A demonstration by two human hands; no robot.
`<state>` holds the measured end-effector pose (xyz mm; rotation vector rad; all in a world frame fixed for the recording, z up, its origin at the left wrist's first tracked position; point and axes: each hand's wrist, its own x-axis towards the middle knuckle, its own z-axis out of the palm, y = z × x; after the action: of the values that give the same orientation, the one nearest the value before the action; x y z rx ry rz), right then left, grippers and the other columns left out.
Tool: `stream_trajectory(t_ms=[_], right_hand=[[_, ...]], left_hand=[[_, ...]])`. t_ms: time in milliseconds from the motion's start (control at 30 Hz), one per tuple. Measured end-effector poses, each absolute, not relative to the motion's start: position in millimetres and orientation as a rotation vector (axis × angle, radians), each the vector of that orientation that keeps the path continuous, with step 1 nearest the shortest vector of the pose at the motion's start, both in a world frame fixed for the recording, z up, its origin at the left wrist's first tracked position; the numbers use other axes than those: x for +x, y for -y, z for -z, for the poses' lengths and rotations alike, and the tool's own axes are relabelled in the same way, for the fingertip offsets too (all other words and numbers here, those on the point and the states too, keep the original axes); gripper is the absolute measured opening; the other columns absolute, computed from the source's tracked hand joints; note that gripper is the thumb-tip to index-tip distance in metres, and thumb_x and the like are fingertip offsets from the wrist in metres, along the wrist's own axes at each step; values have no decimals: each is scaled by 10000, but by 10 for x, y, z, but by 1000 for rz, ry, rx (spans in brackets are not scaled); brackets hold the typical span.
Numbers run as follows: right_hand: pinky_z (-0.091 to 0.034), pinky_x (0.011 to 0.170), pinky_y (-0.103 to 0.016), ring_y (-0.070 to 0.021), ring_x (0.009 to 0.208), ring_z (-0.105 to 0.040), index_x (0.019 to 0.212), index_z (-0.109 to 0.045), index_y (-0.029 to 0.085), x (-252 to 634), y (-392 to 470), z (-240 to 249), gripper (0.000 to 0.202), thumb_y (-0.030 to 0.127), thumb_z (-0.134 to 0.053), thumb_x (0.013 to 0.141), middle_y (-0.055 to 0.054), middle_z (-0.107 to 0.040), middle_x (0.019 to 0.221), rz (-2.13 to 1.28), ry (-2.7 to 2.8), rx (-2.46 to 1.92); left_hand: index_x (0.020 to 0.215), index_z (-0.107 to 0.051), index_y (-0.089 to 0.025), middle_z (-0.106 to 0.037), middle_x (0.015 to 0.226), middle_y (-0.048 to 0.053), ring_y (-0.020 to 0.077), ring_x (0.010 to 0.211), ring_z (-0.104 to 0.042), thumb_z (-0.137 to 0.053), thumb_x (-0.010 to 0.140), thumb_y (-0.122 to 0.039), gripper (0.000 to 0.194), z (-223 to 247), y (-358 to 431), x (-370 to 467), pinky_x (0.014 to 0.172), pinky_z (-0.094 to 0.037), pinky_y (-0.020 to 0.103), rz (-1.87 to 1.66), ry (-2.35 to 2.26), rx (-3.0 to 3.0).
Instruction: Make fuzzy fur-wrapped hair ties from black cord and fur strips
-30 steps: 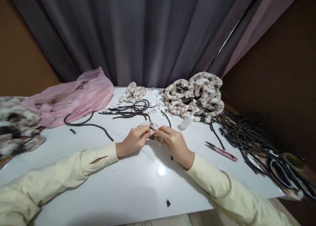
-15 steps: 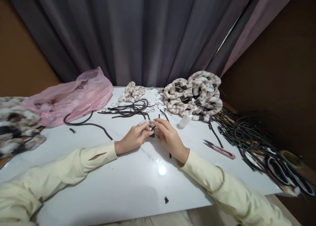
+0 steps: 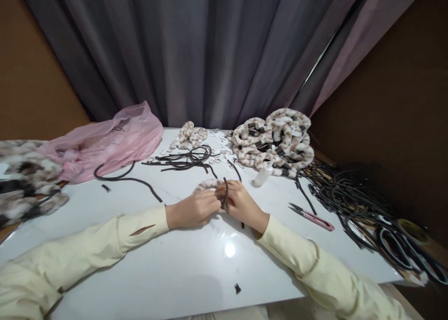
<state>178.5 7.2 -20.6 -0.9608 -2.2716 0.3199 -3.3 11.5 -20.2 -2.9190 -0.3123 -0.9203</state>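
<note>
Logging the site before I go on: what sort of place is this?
Probably a small craft workspace: a white table bears pink-handled snips, a white bottle and a pile of spotted fluffy rings.

No text, label, brand, number or sign can be read anywhere in the frame. The small white bottle point(image 3: 263, 174), right of centre, shows no readable print, and the pink plastic bag point(image 3: 115, 140) at the left has no lettering that can be made out. The pale patch point(image 3: 3, 170) at the left edge and the white pieces point(image 3: 215, 140) scattered near the upper middle are too small or unclear to tell whether they carry any marking. No lettering is legible on the pink-handled snips point(image 3: 315, 219) at the right.
</note>
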Motion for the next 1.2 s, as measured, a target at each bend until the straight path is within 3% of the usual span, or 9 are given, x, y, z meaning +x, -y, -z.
stream_trajectory(t_ms=[133,367,567,867,1033,1100,1200], right_hand=[[-386,763,-348,-195,789,-536,756,-607,142,1789,-77,218,226,-1,-439,711,-79,-635,806,-312,2311,-1031],[-370,736,-330,-190,792,-522,775,-613,140,1795,-60,212,245,-1,-425,704,-77,-621,821,-284,2304,-1094],[-358,708,-325,-189,713,-483,648,-553,152,1785,-43,168,218,17,-393,709,-59,-571,647,-241,2309,-1180],[-373,666,-292,-167,701,-488,752,-509,165,1750,6,108,113,114,-412,784,-33,-530,721,-393,2191,-1182],[-356,571,-254,-135,596,-448,770,-539,175,1811,38,-22,156,96,-404,771,12,-425,628,-406,1966,-1076],[-360,590,-277,-146,598,-438,809,-567,172,1888,56,-110,161,119,-419,776,13,-406,613,-309,1975,-1043],[-397,695,-341,-190,733,-496,882,-598,180,2017,69,-233,149,196,-479,794,-38,-508,733,-306,2073,-957]], left_hand=[[693,-422,-170,-490,643,29,149,622,-433,-357,915,-188,232,220,-138,-33,608,-410,275,883,457,-2928],[692,-429,-166,-498,644,35,151,614,-445,-352,918,-201,241,240,-139,-31,591,-408,277,840,482,-2927],[681,-430,-168,-489,630,27,146,602,-445,-354,918,-201,251,236,-141,-28,600,-405,276,806,485,-2919],[692,-428,-173,-505,628,26,161,611,-425,-358,885,-118,213,211,-142,-23,586,-384,296,819,327,-2771],[697,-438,-171,-487,618,24,162,607,-422,-352,895,-135,220,224,-190,-44,585,-383,299,861,417,-2705],[685,-438,-171,-479,605,20,158,598,-418,-364,896,-138,226,228,-212,-53,579,-377,296,903,429,-2662],[672,-442,-172,-493,608,16,152,594,-415,-410,883,-130,218,217,-222,-59,580,-370,294,946,361,-2596]])
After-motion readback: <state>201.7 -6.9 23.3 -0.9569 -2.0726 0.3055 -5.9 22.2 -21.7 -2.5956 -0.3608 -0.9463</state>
